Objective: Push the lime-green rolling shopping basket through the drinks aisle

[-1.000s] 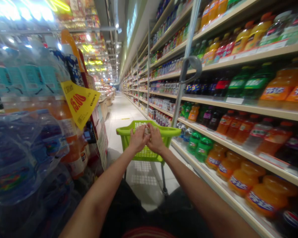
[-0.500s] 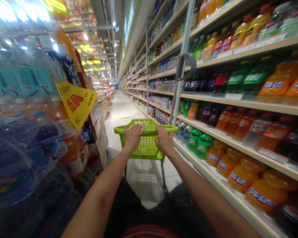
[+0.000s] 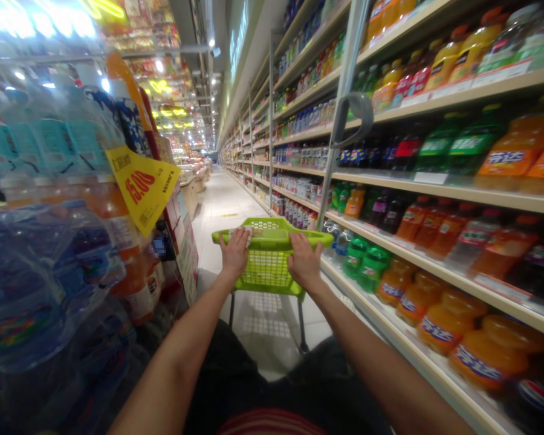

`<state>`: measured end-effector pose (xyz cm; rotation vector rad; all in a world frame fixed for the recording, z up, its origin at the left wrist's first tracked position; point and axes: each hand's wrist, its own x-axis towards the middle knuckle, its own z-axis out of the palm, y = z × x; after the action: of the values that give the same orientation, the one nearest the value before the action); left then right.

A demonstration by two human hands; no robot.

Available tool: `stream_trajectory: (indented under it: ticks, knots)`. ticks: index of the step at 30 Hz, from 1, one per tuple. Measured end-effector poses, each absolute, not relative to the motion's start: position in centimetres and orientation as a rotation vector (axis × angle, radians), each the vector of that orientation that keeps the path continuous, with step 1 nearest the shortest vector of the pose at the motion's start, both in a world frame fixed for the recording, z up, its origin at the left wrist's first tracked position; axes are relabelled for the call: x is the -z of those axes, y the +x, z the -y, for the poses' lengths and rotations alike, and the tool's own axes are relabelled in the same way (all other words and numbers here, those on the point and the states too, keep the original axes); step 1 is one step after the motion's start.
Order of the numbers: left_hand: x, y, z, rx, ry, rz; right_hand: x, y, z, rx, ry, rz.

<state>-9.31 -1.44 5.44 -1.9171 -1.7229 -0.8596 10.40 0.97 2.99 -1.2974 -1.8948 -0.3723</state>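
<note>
A bright green shopping cart stands in front of me, its plastic handle running crosswise at the top. On the left part of the handle lies my left hand, fingers bent over a crumpled white wipe or tissue that is pressed against the green plastic. Most of this white piece is hidden under the fingers. My right hand is wrapped round the right part of the handle, thumb on the outer side. Through the cart's mesh no goods can be made out.
Shelves of bottled drinks line the right side, with a grey hook-shaped fitting sticking out from a metal post. Stacked bottle packs and a yellow price sign stand close on the left. A tiled aisle runs ahead.
My left hand has slid left along the handle together with the white wipe. My right hand keeps its hold on the handle. The view has shifted slightly.
</note>
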Motion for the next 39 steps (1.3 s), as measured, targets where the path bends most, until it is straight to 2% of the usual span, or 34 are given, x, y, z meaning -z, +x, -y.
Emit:
stream_trajectory:
  ticks: [8,17,27,34,39]
  knots:
    - [-5.9,-13.7,1.8,0.867,-1.748,1.805,-2.5,11.3,-1.1,0.396,-1.265,1.876]
    - [-5.2,-7.3,1.2,0.854,-1.914,1.663,-2.6,11.2,-0.6,0.411,-1.286,1.868]
    - [-5.9,-10.3,0.9,0.920,-1.741,1.848,-2.4,11.5,-0.1,0.426,-1.252,1.812]
    - [-5.6,-2.3,0.8,0.825,-2.043,1.511,-2.1,11.5,0.2,0.457,-1.233,1.809]
    - [-5.6,-3.3,1.0,0.807,-2.045,1.475,-2.1,11.7,0.3,0.481,-1.240,1.814]
